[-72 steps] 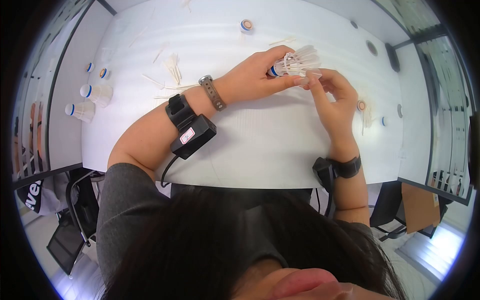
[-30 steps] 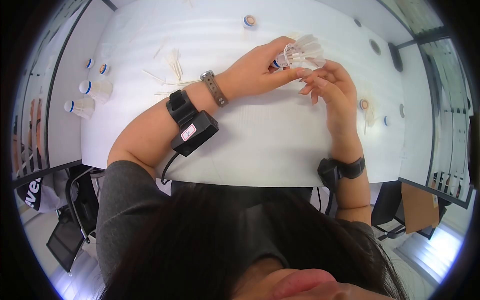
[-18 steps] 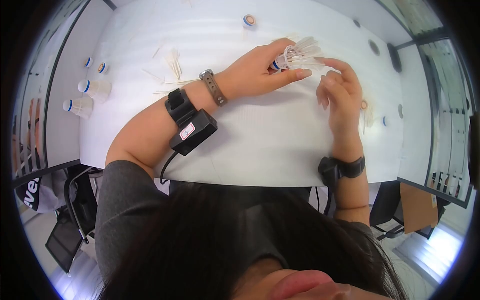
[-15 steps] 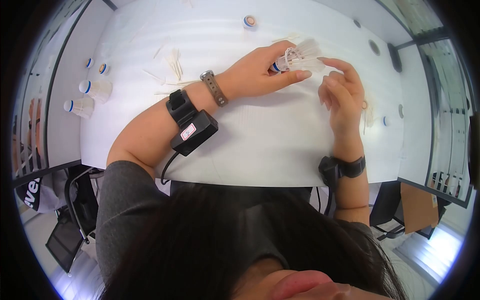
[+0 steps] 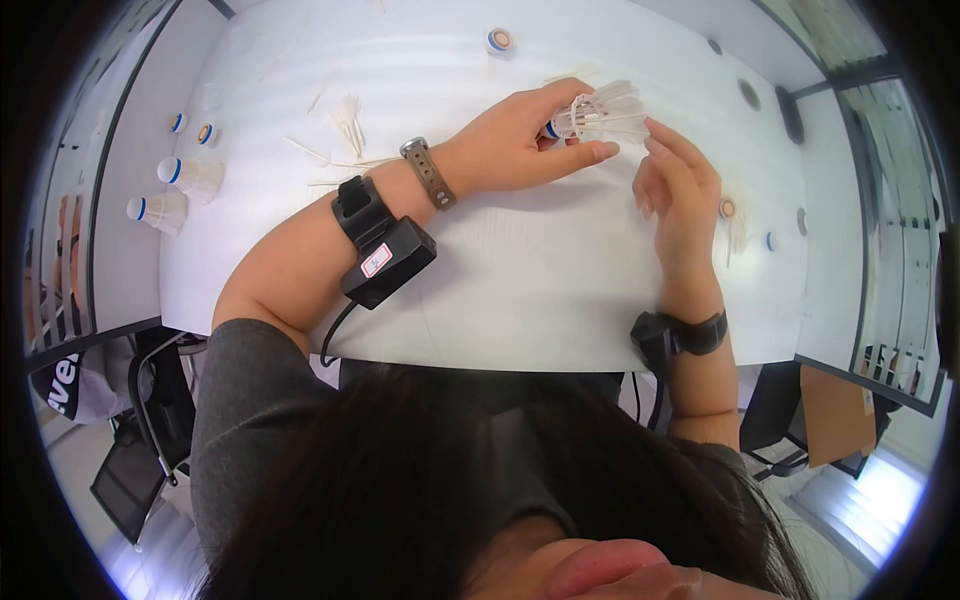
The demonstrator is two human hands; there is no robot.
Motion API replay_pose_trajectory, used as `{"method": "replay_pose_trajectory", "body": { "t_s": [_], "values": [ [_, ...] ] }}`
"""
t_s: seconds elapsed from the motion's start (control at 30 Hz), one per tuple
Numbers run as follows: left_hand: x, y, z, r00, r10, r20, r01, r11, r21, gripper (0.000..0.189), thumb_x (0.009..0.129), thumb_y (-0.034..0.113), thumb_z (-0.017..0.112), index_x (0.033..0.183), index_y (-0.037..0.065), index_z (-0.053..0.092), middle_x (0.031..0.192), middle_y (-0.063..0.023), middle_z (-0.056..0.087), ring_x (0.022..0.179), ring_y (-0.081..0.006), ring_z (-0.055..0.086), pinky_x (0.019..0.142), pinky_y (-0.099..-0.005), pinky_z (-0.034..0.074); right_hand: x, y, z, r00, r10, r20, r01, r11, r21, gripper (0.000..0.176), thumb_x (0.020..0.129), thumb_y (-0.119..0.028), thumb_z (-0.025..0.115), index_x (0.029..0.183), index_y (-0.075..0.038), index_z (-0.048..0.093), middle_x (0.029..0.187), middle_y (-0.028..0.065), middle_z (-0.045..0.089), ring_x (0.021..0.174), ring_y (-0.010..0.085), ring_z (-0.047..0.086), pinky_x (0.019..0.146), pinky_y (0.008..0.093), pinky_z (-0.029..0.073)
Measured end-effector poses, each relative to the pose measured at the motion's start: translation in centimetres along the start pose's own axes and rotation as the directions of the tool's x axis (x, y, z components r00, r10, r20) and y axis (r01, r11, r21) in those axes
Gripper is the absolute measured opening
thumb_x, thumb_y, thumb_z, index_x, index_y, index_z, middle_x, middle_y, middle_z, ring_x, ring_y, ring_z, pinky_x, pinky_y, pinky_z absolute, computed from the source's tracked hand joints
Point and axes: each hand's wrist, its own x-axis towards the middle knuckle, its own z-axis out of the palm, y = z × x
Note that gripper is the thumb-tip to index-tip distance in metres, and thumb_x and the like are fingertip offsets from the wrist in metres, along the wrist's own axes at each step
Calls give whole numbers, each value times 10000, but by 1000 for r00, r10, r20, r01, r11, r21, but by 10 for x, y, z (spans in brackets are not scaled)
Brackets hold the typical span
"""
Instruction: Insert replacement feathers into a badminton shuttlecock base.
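My left hand (image 5: 535, 140) is wrapped round the cork end of a white feather shuttlecock (image 5: 612, 108) with a blue band. Its feather skirt points to the right, and part of the cork is hidden by my fingers. At the skirt's right edge, my right hand (image 5: 680, 185) brings thumb and index finger together on the tip of one feather; the other fingers curl in. Just behind the shuttlecock lie a few loose feather pieces (image 5: 572, 74).
Two shuttlecocks (image 5: 192, 178) and two loose corks (image 5: 207, 134) stand at the table's left. Another cork (image 5: 499, 41) sits at the back. Feather stems (image 5: 348, 128) lie scattered beyond my left forearm. On the right are a cork (image 5: 727, 208), feather pieces (image 5: 738, 235) and a small blue-banded piece (image 5: 771, 241).
My right thumb has moved up toward the index finger at the feather's tip, and the right hand has shifted slightly left. The left hand keeps its hold on the shuttlecock.
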Motion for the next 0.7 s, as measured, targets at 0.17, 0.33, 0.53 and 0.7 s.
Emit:
{"method": "replay_pose_trajectory", "body": {
  "t_s": [0.17, 0.33, 0.53, 0.7],
  "values": [
    [0, -1, 0, 1000, 6, 28, -5, 1000, -20, 491, 929, 293, 696, 1294, 21, 511, 1002, -57, 653, 833, -80, 592, 728, -236, 502, -1, -1, -3, 997, 35, 68, -40, 997, 67, 297, 926, -106, 592, 1164, 61, 650, 536, -28, 447, 447, 60, 393, 438, 223, 329],
    [2, -7, 1, 999, -13, 47, 15, 999, -45, 494, 940, 276, 683, 1325, 28, 498, 1057, -56, 640, 906, -77, 586, 781, -243, 502, -3, -1, -4, 988, -48, 149, 55, 998, -42, 364, 922, -101, 635, 1238, 75, 598, 578, -28, 481, 492, 47, 424, 466, 208, 346],
    [1, -6, 0, 1000, -17, 24, 18, 998, -61, 492, 928, 291, 698, 1300, 25, 515, 1059, -53, 641, 951, -83, 609, 814, -249, 522, -1, -9, -2, 975, -182, 127, 209, 946, -248, 354, 951, -153, 629, 1256, 26, 602, 567, -60, 457, 502, 21, 396, 501, 188, 332],
    [0, -10, 5, 988, 93, -127, -93, 996, 7, 538, 856, 444, 735, 1191, 53, 579, 810, -12, 595, 627, -91, 459, 568, -246, 404, 6, -4, -6, 968, -251, -5, 232, 901, -367, 287, 956, -153, 631, 1211, -22, 632, 557, -77, 447, 496, 14, 398, 506, 181, 327]
  ]
}}
